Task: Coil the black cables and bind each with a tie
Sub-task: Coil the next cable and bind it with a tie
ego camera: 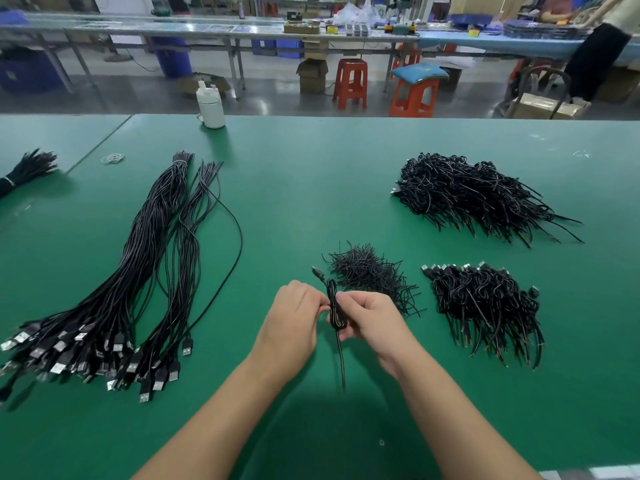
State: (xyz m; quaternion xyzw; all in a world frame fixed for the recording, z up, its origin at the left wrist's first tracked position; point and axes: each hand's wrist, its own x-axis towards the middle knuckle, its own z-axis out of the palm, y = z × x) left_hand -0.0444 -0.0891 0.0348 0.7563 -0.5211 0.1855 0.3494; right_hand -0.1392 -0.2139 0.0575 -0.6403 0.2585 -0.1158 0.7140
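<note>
Both hands [294, 315] [372, 315] curled, fingertips together

**Black on green**

The table [311, 188] is covered in plain green. The uncoiled cables [152, 258] are black, tipped with silver plugs; the coiled piles [467, 192] and the heap of ties [367, 271] are black. A white bottle [210, 105] and orange-red stools [350, 83] are seen beyond.

A white bottle [210, 107] stands upright at the far edge of the green bench [311, 188]. A few pale rubber bands [113, 158] lie near the bench's far left part. Past the bench, red stools [350, 83] and cardboard boxes [311, 76] sit on the floor.
</note>
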